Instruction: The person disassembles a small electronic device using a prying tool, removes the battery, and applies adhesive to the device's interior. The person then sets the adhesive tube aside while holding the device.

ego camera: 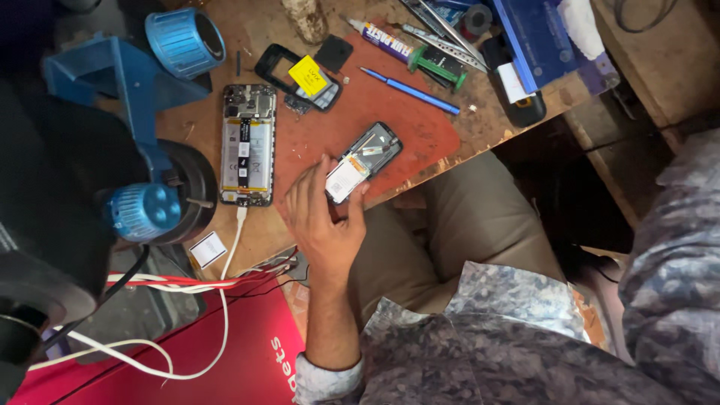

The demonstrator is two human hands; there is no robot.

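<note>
Left hand (324,217) at frame centre pinching opened phone (362,163) by its lower end over red mat (420,135) edge; right hand unseen; thin hold near table rim risks drop.

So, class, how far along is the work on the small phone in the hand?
Done: the small phone is open, its insides showing, and a black frame lies apart. In hand: the left hand grips it at its white part, over the red mat. Left: it is unclosed; the blue screwdriver lies untouched.
</note>
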